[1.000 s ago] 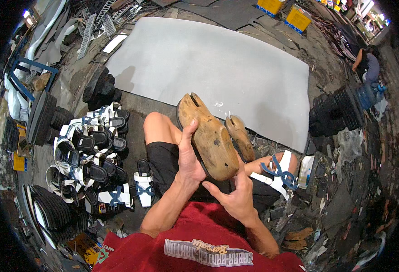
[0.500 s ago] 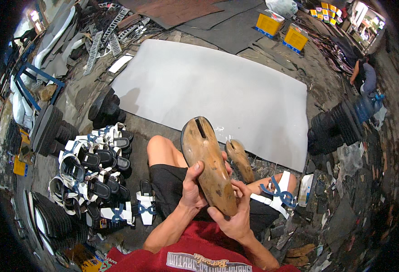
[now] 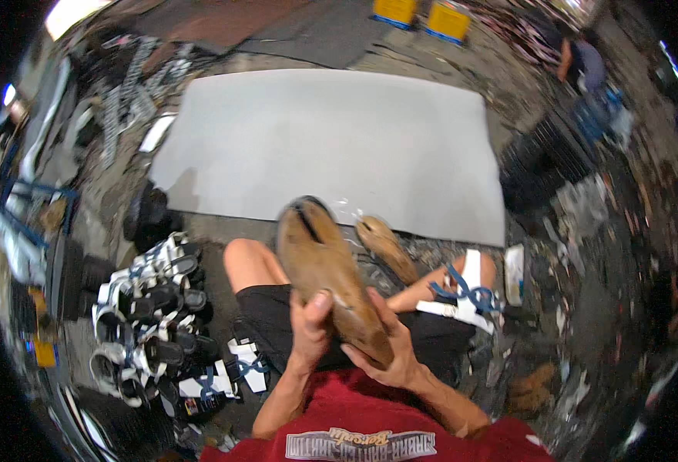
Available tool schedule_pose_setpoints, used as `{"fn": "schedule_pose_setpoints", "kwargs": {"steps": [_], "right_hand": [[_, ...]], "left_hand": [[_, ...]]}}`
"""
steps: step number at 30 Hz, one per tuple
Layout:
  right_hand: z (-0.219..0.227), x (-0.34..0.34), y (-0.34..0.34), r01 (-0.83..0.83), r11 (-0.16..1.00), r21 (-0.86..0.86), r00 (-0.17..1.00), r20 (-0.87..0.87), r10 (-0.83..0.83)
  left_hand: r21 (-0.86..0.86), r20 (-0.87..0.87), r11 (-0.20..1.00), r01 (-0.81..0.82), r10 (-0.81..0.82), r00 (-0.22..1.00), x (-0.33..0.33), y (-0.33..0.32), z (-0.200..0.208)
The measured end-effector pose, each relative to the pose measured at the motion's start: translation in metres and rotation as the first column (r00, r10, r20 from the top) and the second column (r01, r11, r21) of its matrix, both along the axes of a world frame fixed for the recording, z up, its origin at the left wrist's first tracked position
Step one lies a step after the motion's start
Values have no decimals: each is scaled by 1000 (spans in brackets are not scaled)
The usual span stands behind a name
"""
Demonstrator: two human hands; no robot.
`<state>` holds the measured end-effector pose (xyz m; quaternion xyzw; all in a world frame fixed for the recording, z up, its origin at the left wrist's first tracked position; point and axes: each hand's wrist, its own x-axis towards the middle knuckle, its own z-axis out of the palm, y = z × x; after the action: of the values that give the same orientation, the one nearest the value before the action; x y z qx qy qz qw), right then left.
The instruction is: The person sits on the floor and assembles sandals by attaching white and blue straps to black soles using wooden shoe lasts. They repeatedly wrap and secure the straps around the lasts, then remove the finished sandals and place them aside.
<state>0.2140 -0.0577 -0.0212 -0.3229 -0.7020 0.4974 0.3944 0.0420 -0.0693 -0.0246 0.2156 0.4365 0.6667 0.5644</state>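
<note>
A brown wooden shoe last (image 3: 325,266) with a dark slot in its far end is gripped between both hands above my lap. My left hand (image 3: 309,331) clasps its left side, thumb on the upper face. Around its near end, my right hand (image 3: 389,346) closes with the fingers along the right side. Beyond the right hand, a second wooden last (image 3: 386,248) lies by the near edge of a white sheet (image 3: 331,138). A white sandal upper with blue straps (image 3: 470,292) rests on my right leg.
Finished-looking white and blue sandals (image 3: 162,300) are heaped at my left. Dark stacked soles (image 3: 547,162) stand right of the sheet. Yellow and blue boxes (image 3: 447,23) sit at the far side. Another person (image 3: 583,65) is at the far right. Scraps litter the floor.
The view has shifted, and the last appears slightly left. My right hand's fingers have moved from the last's upper edge to wrap along its right side. Both hands still hold it.
</note>
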Motion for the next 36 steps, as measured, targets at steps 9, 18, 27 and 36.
{"fn": "schedule_pose_setpoints", "kwargs": {"steps": [9,18,27,36], "right_hand": [[-16,12,10,1,998,-56,997,78,4],[5,65,10,40,999,-20,924,382,-29],[-85,218,1,633,695,341,361,665,-654],[-93,232,25,711,698,-86,503,756,-419]], "left_hand": [[3,-79,996,-91,91,993,42,-10,26],[-155,47,987,-50,57,997,19,-14,-12],[-236,-31,969,-80,75,997,-7,-17,-35],[-205,55,975,87,-77,995,1,-22,-36]]}}
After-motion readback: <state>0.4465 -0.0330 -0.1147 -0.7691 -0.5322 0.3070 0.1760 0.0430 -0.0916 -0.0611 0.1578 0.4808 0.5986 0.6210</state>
